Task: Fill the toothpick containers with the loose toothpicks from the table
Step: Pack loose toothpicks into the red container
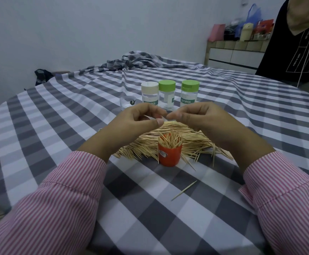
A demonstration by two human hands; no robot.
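A large heap of loose toothpicks (185, 138) lies on the checked tablecloth. In front of it stands an orange container (169, 155), open and stuffed with upright toothpicks. My left hand (137, 124) and my right hand (205, 122) hover above the heap with fingers curled and fingertips nearly meeting. Whether anything is pinched between them is too small to make out. Behind the hands stand three clear containers: one with a cream lid (149, 93) and two with green lids (167, 93) (189, 92). A single toothpick (184, 190) lies alone near the front.
A low clear cup (127, 103) sits left of the cream-lidded container. Bunched cloth (137, 60) lies at the table's far side. A person in a black shirt (297, 43) stands at the far right. Bags crowd a cabinet (238, 54) behind.
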